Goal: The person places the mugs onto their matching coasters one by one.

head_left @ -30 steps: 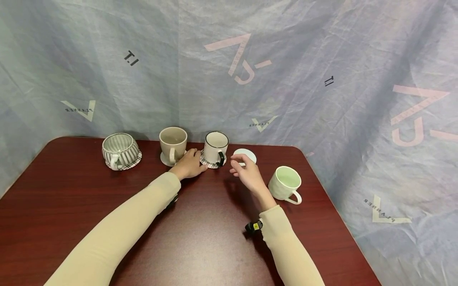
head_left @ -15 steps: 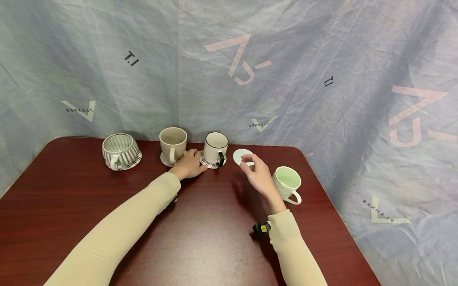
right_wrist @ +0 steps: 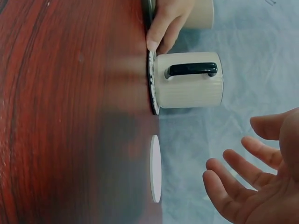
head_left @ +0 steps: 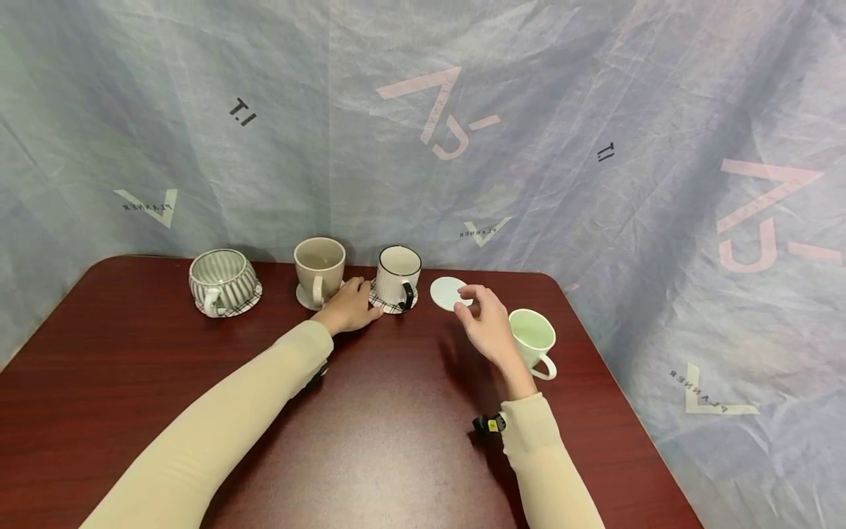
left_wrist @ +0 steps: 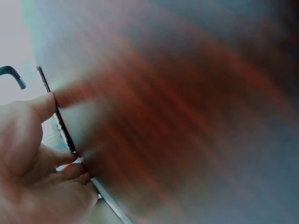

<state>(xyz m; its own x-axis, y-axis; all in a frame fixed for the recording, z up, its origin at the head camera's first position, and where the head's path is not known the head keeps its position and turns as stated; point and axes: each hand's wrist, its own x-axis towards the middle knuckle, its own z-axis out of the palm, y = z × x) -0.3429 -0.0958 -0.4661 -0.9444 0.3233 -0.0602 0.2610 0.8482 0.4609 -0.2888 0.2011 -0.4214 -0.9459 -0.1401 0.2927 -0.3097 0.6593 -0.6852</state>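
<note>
My left hand (head_left: 349,304) rests on the table between a beige mug (head_left: 320,269) and a white ribbed mug (head_left: 399,276) with a black rim and handle. Its thumb touches the edge of the plaid coaster (right_wrist: 153,84) beneath the white mug, as the right wrist view shows. My right hand (head_left: 490,323) hovers over the table with loosely bent fingers and nothing in them. Just beyond its fingertips lies a bare white round coaster (head_left: 448,292). A pale green mug (head_left: 537,336) stands right behind that hand, partly hidden by it.
At the far left a striped round mug (head_left: 223,279) stands on another plaid coaster (head_left: 250,300). The beige mug sits on a light round coaster (head_left: 305,297). A printed cloth backdrop (head_left: 277,162) hangs along the back and right of the dark red table (head_left: 344,441).
My right hand has moved right, away from the white mug and toward the green one, uncovering more of the white coaster. The left hand has stayed in place.
</note>
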